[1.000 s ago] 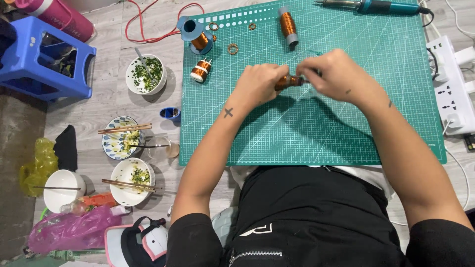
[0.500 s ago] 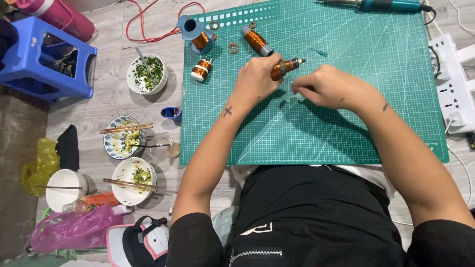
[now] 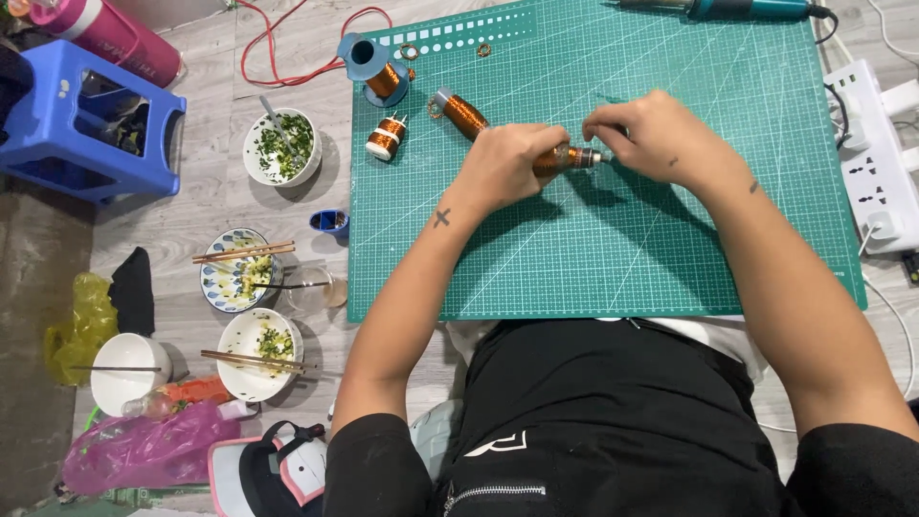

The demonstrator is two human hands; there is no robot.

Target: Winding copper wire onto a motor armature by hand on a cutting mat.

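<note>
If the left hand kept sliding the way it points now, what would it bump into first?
The left hand points toward the upper right, gripping a copper coil. Almost at once it would meet the right hand, which pinches the coil's far end. Depth is hard to judge.

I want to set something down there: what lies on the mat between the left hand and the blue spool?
In the head view, one copper wire coil lies between the left hand and the blue spool.
</note>
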